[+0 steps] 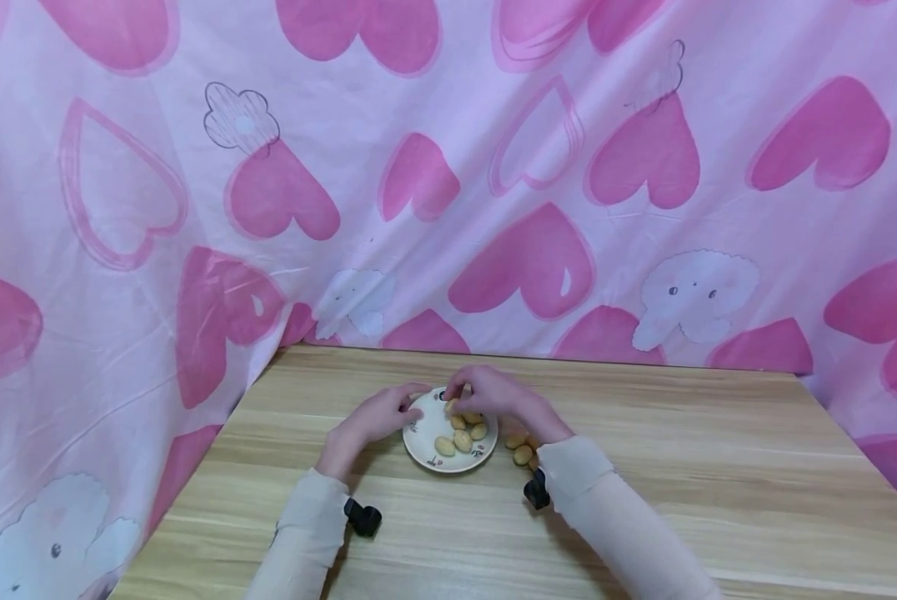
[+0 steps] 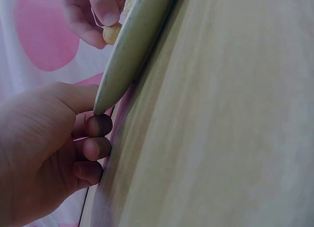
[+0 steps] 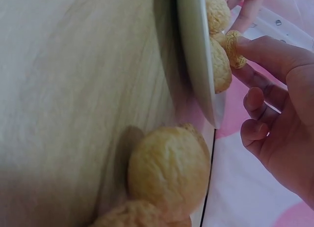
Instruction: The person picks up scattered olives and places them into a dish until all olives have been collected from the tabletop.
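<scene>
A white plate [image 1: 423, 433] with small printed motifs around its rim lies on the wooden table. My left hand [image 1: 373, 417] grips its left edge, thumb on the rim and curled fingertips underneath, as the left wrist view shows. Over the far right part of the plate, my right hand [image 1: 495, 393] pinches a small golden, wrinkled round piece of food [image 3: 236, 49] between thumb and fingers. Several similar pieces [image 1: 462, 440] sit on the plate. I cannot tell exactly what food they are.
More golden pieces [image 1: 522, 454] lie on the table right of the plate, beside the right forearm and partly hidden by it; one [image 3: 169, 173] looms large in the right wrist view. A pink heart-patterned cloth [image 1: 523, 258] hangs behind the table [image 1: 433, 542].
</scene>
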Motion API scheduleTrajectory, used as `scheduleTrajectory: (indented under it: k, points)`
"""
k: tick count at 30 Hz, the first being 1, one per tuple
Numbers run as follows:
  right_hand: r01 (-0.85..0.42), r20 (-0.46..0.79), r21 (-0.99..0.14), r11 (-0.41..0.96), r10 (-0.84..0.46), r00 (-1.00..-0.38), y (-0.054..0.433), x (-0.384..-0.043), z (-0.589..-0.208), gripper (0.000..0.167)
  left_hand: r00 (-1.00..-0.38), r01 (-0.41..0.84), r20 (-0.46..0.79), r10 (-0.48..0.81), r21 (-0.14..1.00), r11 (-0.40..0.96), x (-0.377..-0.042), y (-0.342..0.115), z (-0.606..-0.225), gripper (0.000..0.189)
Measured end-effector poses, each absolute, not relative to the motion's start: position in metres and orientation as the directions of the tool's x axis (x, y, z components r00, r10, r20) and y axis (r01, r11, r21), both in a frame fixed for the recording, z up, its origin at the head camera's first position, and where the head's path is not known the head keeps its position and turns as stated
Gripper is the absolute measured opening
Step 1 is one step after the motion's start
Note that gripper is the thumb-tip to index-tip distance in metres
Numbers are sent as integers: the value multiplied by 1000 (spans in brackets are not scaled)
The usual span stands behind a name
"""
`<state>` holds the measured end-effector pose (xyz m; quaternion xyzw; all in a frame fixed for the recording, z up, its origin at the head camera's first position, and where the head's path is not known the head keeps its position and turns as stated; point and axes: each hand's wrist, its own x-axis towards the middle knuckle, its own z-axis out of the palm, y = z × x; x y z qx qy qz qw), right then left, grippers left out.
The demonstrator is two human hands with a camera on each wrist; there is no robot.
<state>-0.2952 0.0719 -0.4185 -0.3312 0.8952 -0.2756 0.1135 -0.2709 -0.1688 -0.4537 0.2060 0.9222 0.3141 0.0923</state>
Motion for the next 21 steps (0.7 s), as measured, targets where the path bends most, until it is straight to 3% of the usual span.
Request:
scheduleTrajectory:
  k: [21]
  points:
    - [-498,0,-592,634,-617,-787,74,-295,-427,11,-902,310,-49,430,618,722,-271,-168,-455,49]
